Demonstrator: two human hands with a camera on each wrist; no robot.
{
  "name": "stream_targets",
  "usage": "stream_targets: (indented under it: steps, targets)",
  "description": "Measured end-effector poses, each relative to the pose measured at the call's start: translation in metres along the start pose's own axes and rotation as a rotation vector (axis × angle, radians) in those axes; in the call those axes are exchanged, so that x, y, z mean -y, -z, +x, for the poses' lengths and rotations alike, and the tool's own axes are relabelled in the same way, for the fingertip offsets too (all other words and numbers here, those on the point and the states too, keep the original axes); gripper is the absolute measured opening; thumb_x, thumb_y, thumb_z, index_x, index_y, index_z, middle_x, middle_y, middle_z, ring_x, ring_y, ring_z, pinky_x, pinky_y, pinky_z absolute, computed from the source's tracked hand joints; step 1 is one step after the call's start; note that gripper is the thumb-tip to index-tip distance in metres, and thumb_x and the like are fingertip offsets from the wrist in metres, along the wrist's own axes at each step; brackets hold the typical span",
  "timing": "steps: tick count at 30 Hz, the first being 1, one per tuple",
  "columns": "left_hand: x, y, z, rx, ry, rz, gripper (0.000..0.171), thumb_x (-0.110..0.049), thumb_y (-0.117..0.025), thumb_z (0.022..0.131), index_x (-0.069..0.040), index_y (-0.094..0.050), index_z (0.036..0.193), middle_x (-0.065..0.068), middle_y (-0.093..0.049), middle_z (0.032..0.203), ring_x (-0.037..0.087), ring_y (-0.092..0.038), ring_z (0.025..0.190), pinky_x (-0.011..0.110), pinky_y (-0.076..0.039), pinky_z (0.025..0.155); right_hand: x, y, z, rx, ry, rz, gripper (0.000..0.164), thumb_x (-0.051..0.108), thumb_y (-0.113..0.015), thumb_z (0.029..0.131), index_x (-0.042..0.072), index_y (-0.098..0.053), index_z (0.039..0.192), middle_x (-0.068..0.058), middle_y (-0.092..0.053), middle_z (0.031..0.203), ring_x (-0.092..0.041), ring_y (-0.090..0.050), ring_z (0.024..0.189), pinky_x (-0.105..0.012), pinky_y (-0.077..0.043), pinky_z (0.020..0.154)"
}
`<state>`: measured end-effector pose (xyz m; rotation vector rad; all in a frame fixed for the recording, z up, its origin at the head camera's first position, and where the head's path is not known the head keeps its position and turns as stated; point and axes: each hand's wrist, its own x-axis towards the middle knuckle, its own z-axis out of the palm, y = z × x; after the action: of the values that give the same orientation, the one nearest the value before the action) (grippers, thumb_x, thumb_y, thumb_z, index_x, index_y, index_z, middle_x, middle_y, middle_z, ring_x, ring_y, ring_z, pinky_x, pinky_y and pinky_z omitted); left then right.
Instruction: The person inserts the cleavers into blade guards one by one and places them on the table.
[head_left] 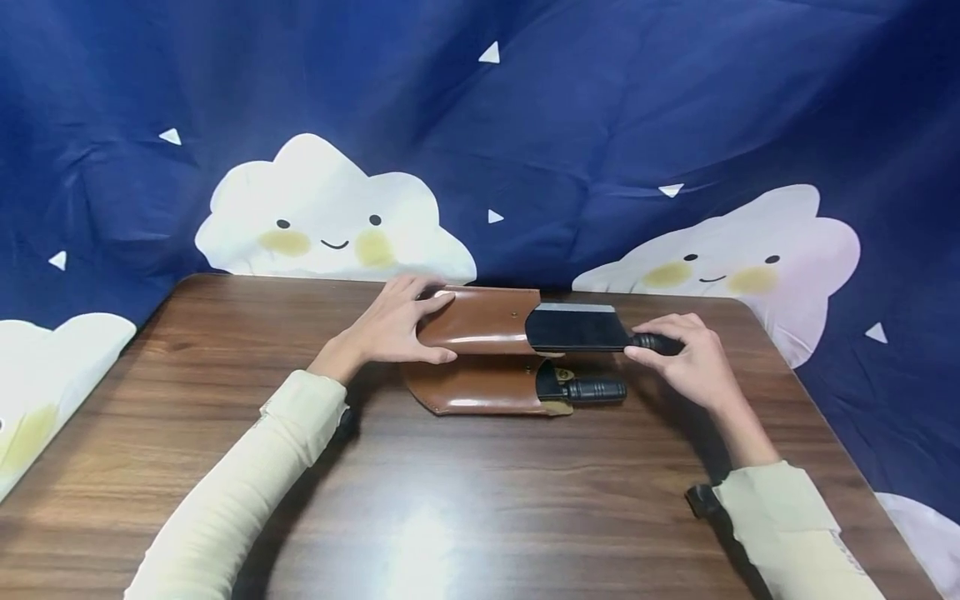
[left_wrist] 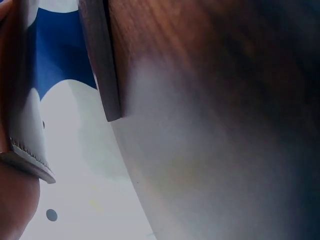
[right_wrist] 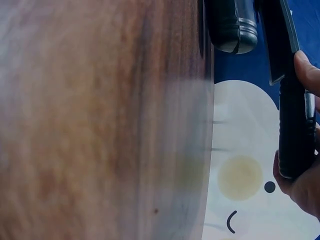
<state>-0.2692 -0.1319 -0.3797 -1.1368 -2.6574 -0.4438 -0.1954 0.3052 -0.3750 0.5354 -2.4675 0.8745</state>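
My left hand (head_left: pixel 393 323) holds the closed end of a brown leather sheath (head_left: pixel 480 323), thumb along its near side. Out of the sheath's right opening sticks a cleaver (head_left: pixel 577 328) with a black blade and a bright upper edge; the rest of the blade is hidden inside. My right hand (head_left: pixel 693 362) grips the cleaver's black handle (right_wrist: pixel 295 130), thumb at the blade end. In front lies a second brown sheath (head_left: pixel 480 387), partly covered by the first, with a black ridged knife handle (head_left: pixel 596 390) showing. The left wrist view catches only the held sheath's stitched edge (left_wrist: pixel 30 162).
Everything is over a dark wood-grain table (head_left: pixel 480 500), which has a bright light reflection near the front. A blue curtain (head_left: pixel 525 125) with smiling clouds and white triangles hangs behind the table's back edge.
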Motion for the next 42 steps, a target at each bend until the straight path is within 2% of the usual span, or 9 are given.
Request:
stream_targets:
  steps: [7, 14, 23, 28, 34, 42]
  targets:
    - [-0.001, 0.005, 0.004, -0.005, 0.000, 0.015, 0.097, -0.073, -0.069, 0.072, -0.010, -0.058, 0.145, 0.011, -0.046, 0.145, 0.031, -0.040, 0.134, 0.050, -0.026, 0.112, 0.004, -0.002, 0.002, 0.000, 0.001, -0.003, 0.030, 0.010, -0.091, 0.073, 0.003, -0.079, 0.100, -0.010, -0.073, 0.097, -0.024, -0.058, 0.096, -0.022, -0.037, 0.084]
    - [-0.001, 0.005, 0.006, 0.018, -0.004, 0.022, 0.097, -0.074, -0.067, 0.073, -0.012, -0.057, 0.146, 0.011, -0.046, 0.146, 0.032, -0.039, 0.134, 0.050, -0.025, 0.113, 0.007, -0.006, 0.003, 0.007, -0.012, 0.011, 0.030, 0.011, -0.091, 0.073, 0.004, -0.080, 0.100, -0.009, -0.074, 0.097, -0.023, -0.060, 0.097, -0.017, -0.036, 0.086]
    - [-0.003, 0.004, 0.005, 0.022, 0.000, 0.012, 0.097, -0.074, -0.067, 0.073, -0.012, -0.056, 0.146, 0.011, -0.046, 0.146, 0.032, -0.039, 0.134, 0.051, -0.025, 0.113, 0.007, -0.011, 0.002, 0.032, 0.000, 0.039, 0.029, 0.006, -0.089, 0.075, 0.001, -0.078, 0.102, -0.009, -0.073, 0.097, -0.018, -0.055, 0.093, -0.024, -0.037, 0.081]
    - [-0.002, 0.003, 0.007, 0.017, -0.003, 0.007, 0.096, -0.074, -0.066, 0.074, -0.011, -0.056, 0.147, 0.012, -0.046, 0.146, 0.032, -0.039, 0.135, 0.050, -0.025, 0.113, 0.007, -0.009, 0.003, 0.047, 0.018, 0.047, 0.028, 0.000, -0.086, 0.077, -0.001, -0.076, 0.104, -0.010, -0.073, 0.098, -0.017, -0.053, 0.093, -0.025, -0.037, 0.080]
    - [-0.002, 0.001, 0.005, 0.010, 0.000, -0.001, 0.096, -0.073, -0.067, 0.073, -0.011, -0.057, 0.146, 0.013, -0.047, 0.145, 0.032, -0.040, 0.134, 0.051, -0.025, 0.113, 0.009, -0.010, 0.004, 0.063, 0.028, 0.055, 0.027, 0.001, -0.084, 0.080, -0.002, -0.076, 0.106, -0.010, -0.073, 0.100, -0.017, -0.053, 0.094, -0.025, -0.038, 0.081]
    - [-0.006, 0.000, 0.009, 0.031, 0.008, -0.013, 0.098, -0.074, -0.068, 0.073, -0.011, -0.055, 0.147, 0.012, -0.045, 0.148, 0.032, -0.037, 0.137, 0.049, -0.023, 0.114, 0.011, -0.013, 0.005, 0.056, 0.046, 0.062, 0.028, -0.002, -0.083, 0.079, -0.003, -0.075, 0.106, -0.011, -0.072, 0.100, -0.018, -0.052, 0.093, -0.027, -0.037, 0.080]
